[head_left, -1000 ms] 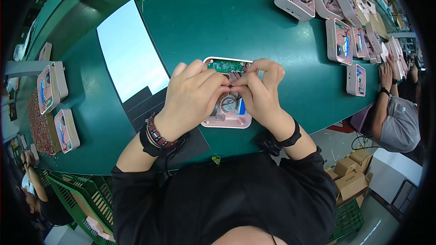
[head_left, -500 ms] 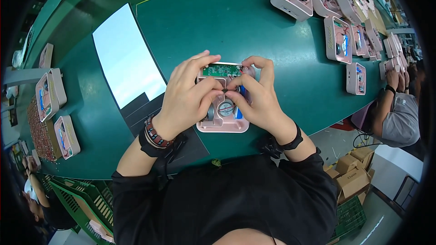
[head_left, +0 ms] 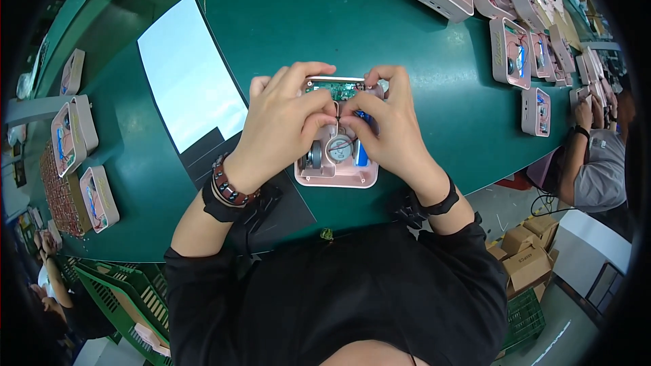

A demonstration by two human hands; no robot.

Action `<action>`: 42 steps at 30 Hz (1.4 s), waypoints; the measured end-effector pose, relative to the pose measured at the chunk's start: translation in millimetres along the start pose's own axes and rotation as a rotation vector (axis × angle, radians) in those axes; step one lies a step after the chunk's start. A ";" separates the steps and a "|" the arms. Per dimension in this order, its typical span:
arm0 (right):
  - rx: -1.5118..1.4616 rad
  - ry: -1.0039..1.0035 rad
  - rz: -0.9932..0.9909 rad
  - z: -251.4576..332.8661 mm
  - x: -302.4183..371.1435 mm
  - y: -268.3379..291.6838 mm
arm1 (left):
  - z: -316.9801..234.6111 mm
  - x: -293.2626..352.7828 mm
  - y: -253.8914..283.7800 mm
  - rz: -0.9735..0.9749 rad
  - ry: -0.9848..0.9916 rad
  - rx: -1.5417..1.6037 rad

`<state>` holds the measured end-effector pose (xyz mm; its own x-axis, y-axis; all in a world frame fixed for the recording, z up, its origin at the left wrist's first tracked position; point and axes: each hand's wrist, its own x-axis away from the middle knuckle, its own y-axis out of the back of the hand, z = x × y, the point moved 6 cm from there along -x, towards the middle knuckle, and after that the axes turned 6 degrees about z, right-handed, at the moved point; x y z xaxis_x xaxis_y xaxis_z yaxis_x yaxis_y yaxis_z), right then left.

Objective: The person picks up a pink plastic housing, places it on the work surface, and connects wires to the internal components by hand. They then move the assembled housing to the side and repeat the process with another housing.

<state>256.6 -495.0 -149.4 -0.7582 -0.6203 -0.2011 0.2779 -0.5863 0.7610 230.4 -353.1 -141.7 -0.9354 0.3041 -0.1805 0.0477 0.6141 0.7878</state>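
In front of me on the table lies an open pink plastic housing (head_left: 332, 181). Along its far side runs a green circuit board (head_left: 342, 89). Nearer sit a round silver part (head_left: 340, 150), a dark speaker-like cylinder (head_left: 313, 155) and a blue block (head_left: 361, 155). Above the middle of the housing, my left hand (head_left: 283, 122) and my right hand (head_left: 391, 116) pinch a thin wire (head_left: 338, 111), thumb against index finger, fingertips nearly touching. Other fingers of both hands rest around the housing's far corners. The wire's ends are partly hidden by my fingers.
Several similar pink housings (head_left: 510, 54) with wires inside stand at the far right. More housings (head_left: 100, 200) are on the left beside a brown tray of small parts (head_left: 61, 193). A white sheet (head_left: 190, 74) lies left of my hands. A co-worker (head_left: 597, 169) sits at the right.
The view has shifted slightly. My fingertips have moved a little up and apart within the housing, still pinching, and the round silver part shows more plainly.
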 end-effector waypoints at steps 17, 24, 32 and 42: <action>0.024 -0.011 0.009 -1.4 -6.5 -0.2 | -2.0 -3.4 -9.1 -0.016 -0.115 -0.129; 0.145 0.097 0.059 9.9 -9.7 0.3 | 2.4 4.5 -2.7 -0.084 -0.069 -0.063; 0.292 0.250 0.039 32.3 29.2 14.0 | 19.1 51.6 70.4 -0.275 0.067 -0.038; 0.522 0.152 -0.016 35.3 79.7 -9.1 | -16.7 28.9 49.4 -0.073 -0.047 -0.018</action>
<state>172.8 -520.8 -150.6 -0.6550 -0.7046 -0.2730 -0.0926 -0.2837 0.9544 199.8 -326.1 -98.2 -0.9185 0.2931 -0.2655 -0.0273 0.6228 0.7819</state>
